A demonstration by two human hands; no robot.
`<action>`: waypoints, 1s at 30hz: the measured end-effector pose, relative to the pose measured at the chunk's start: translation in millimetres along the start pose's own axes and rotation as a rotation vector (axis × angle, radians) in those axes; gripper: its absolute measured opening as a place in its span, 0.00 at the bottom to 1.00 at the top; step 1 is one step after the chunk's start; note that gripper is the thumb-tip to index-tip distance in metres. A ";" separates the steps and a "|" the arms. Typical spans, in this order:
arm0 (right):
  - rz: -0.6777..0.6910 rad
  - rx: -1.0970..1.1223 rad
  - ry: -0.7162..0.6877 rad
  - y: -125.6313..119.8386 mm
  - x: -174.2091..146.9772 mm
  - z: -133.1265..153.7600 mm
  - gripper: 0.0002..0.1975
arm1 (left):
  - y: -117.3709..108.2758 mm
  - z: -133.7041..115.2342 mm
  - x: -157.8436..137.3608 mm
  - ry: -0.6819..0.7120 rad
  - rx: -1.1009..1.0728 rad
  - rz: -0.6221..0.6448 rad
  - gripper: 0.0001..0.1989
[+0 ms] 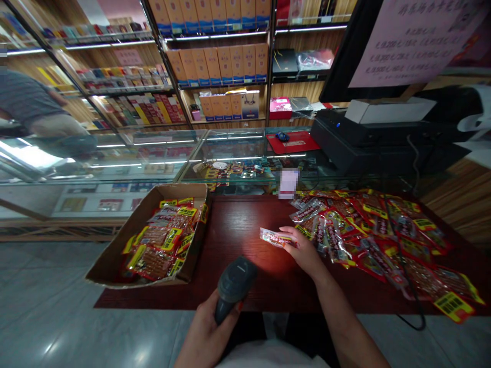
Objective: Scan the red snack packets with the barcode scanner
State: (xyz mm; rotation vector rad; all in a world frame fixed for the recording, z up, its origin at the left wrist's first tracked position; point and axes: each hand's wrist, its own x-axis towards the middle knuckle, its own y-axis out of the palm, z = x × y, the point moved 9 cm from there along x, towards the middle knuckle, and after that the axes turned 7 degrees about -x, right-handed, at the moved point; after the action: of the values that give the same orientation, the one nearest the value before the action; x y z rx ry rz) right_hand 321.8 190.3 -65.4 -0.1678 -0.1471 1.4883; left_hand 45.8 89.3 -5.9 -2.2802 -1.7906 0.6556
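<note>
My left hand is wrapped round the handle of a dark grey barcode scanner, whose head points up and to the right over the table. A reddish glow lights the wood in front of it. In my right hand is a small clear-and-red snack packet, pinched by one end just above the tabletop. To the right of that hand lies a spread pile of red and yellow snack packets. At the left, a cardboard box holds more snack packets.
Beneath everything is a dark red wooden table. Behind it runs a glass display counter with a red mat. A monitor stands at the right. A black cable crosses the pile. A person is at far left.
</note>
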 end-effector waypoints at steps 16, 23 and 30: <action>0.048 0.072 0.054 13.5 -0.4 13.4 0.24 | -7.6 3.7 -3.5 -0.029 -0.085 -0.040 0.12; 0.083 0.089 0.041 24.9 -4.9 24.5 0.24 | -4.8 9.6 2.8 -0.020 -0.118 -0.050 0.12; 0.134 0.085 0.039 33.2 -8.6 25.9 0.24 | -3.3 1.7 10.6 0.001 -0.162 -0.074 0.10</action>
State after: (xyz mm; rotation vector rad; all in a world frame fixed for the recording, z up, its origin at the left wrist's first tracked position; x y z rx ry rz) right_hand 283.5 184.8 -46.8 -0.1405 -0.0421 1.6202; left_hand 44.1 100.1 -8.6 -2.2988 -1.9839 0.5147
